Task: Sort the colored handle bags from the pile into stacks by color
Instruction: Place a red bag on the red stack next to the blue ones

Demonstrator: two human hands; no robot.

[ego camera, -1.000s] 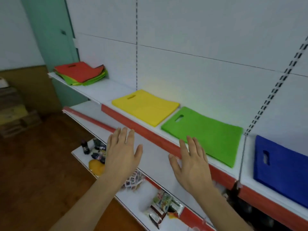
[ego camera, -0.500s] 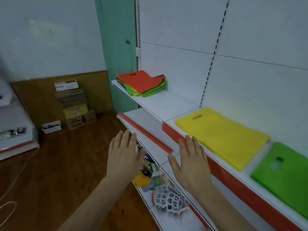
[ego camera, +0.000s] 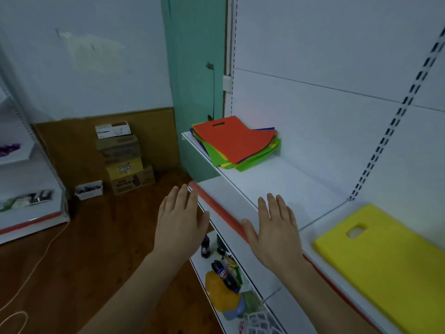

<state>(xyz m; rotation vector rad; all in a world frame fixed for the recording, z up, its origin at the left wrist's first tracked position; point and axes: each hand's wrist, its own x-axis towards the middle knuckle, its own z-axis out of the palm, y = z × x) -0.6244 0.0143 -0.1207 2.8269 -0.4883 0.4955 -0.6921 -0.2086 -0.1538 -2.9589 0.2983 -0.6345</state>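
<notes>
A mixed pile of handle bags lies at the far left end of the white shelf, with a red bag on top and green, yellow and blue edges showing beneath. A yellow bag lies flat on the shelf at the right. My left hand and my right hand hover palm-down with straight fingers in front of the shelf, holding nothing, well short of the pile.
Below the shelf, a lower shelf with a red front strip carries small bottles and packets. Cardboard boxes are stacked against the back wall on the wooden floor. Another shelf unit stands at the left.
The view has swung left: the green and blue bags have left the frame, the yellow bag slid to the right edge, and the mixed pile is nearer. Both hands stay flat and empty.
</notes>
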